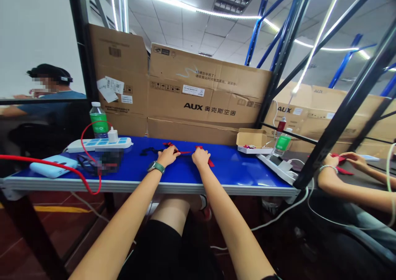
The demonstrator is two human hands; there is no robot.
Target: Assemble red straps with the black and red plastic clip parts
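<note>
A narrow red ribbon [185, 152] stretches across the blue tabletop between my two hands. At its left end my left hand [168, 156], with a green-strapped watch on the wrist, has its fingers closed on the strip. My right hand [201, 157] is closed on the red ribbon too, and a red end [211, 163] sticks out past its right side. Just beyond my left hand lie more red pieces [168, 144] and a dark, strip-like item [148, 151]. My fingers hide the exact points of contact.
On the left are a power strip [123, 143], a water bottle [99, 121], a light-blue device [52, 166] and a red cable [69, 168]. An open small box [252, 141] sits right, near another power strip [276, 168]. Cardboard [207, 94] walls the back. A co-worker's hands [343, 162] hold red material.
</note>
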